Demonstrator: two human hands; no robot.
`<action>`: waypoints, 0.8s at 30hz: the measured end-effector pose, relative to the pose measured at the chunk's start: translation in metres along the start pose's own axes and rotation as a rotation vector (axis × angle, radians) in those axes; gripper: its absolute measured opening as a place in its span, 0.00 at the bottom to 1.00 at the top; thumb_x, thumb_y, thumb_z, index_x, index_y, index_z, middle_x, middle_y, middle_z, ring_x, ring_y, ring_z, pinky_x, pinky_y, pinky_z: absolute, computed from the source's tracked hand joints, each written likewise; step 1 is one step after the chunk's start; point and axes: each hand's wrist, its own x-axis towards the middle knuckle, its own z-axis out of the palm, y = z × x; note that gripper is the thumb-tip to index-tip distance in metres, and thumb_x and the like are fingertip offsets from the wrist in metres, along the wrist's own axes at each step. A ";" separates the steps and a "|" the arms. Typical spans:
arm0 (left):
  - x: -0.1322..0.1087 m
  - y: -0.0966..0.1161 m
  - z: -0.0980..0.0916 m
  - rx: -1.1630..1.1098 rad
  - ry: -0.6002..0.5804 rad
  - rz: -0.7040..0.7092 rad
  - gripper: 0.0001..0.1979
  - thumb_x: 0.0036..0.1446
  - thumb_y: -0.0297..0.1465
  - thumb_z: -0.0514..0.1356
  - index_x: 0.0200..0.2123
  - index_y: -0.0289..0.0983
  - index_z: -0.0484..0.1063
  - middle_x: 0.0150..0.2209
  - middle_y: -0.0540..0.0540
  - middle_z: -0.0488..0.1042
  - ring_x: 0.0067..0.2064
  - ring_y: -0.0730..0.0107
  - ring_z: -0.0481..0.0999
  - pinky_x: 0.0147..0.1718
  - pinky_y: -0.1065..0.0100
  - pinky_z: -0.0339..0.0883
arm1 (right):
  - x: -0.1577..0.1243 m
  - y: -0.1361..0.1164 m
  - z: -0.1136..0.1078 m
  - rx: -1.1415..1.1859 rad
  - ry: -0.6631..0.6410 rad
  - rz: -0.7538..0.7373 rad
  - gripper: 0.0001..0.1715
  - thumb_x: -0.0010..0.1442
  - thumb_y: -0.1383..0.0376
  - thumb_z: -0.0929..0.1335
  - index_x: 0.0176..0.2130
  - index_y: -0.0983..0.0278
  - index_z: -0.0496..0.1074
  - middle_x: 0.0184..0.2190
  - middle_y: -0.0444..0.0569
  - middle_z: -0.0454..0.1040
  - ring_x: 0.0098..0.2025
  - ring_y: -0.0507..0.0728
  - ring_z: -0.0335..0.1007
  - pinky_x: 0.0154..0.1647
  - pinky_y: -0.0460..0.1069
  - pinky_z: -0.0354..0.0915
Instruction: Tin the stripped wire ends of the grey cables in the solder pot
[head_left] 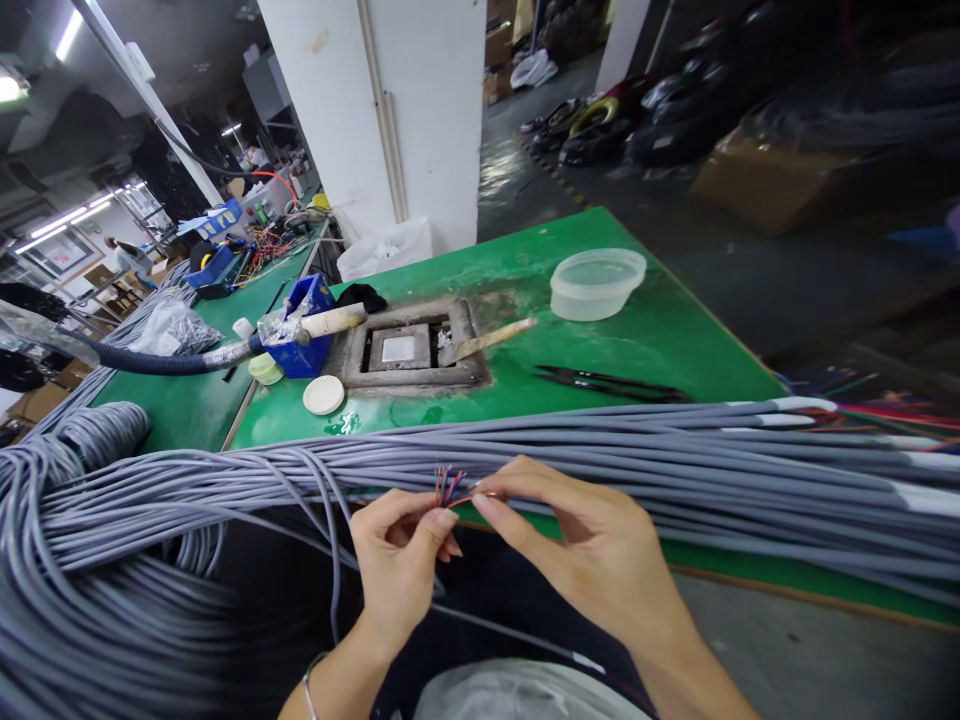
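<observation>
My left hand is closed around a small bunch of thin coloured wires, whose red, green, blue and purple ends fan up above its fingers. Between the thumb and forefinger of my right hand is the end of an orange-brown wire, drawn sideways from that bunch. The fingertips partly hide the tip of this wire. Just beyond both hands, a thick bundle of grey cables crosses the front of the green table.
A solder pot with a wooden-looking stick stands mid-table, beside a hose nozzle and a blue box. Black snips, a round lid and a clear plastic tub lie around it. Cable coils fill the left.
</observation>
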 end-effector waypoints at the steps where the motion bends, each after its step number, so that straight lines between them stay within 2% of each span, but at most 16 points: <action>1: 0.000 0.000 0.000 -0.008 0.006 -0.010 0.11 0.39 0.36 0.71 0.21 0.33 0.79 0.15 0.50 0.69 0.14 0.75 0.68 0.11 0.77 0.63 | 0.000 0.000 0.000 0.007 0.001 0.006 0.06 0.58 0.71 0.69 0.32 0.59 0.73 0.26 0.41 0.74 0.27 0.50 0.70 0.29 0.43 0.67; 6: 0.000 0.001 0.000 -0.040 -0.001 -0.056 0.11 0.39 0.36 0.71 0.20 0.33 0.78 0.14 0.51 0.68 0.13 0.77 0.67 0.11 0.78 0.63 | 0.000 0.003 0.001 0.059 -0.003 0.030 0.08 0.58 0.72 0.69 0.33 0.58 0.74 0.27 0.41 0.74 0.28 0.50 0.70 0.30 0.43 0.67; 12: 0.001 -0.001 -0.002 -0.045 -0.010 -0.107 0.16 0.39 0.40 0.71 0.19 0.32 0.76 0.11 0.50 0.68 0.12 0.78 0.65 0.11 0.78 0.62 | 0.000 0.003 0.003 0.134 -0.037 0.041 0.11 0.58 0.73 0.68 0.36 0.57 0.75 0.28 0.42 0.75 0.29 0.51 0.71 0.31 0.43 0.68; 19: 0.001 0.000 -0.002 -0.031 -0.023 -0.167 0.20 0.38 0.44 0.71 0.17 0.32 0.74 0.11 0.49 0.67 0.12 0.78 0.64 0.10 0.77 0.60 | -0.002 0.004 0.005 0.088 -0.002 0.071 0.07 0.57 0.72 0.68 0.32 0.60 0.75 0.26 0.44 0.75 0.27 0.52 0.71 0.27 0.44 0.67; 24: -0.001 0.004 -0.001 -0.013 -0.051 -0.235 0.23 0.36 0.47 0.70 0.16 0.32 0.73 0.10 0.50 0.65 0.11 0.79 0.62 0.10 0.76 0.59 | -0.002 0.007 0.005 0.108 -0.032 0.049 0.09 0.58 0.73 0.68 0.35 0.59 0.76 0.27 0.44 0.75 0.29 0.52 0.71 0.30 0.45 0.68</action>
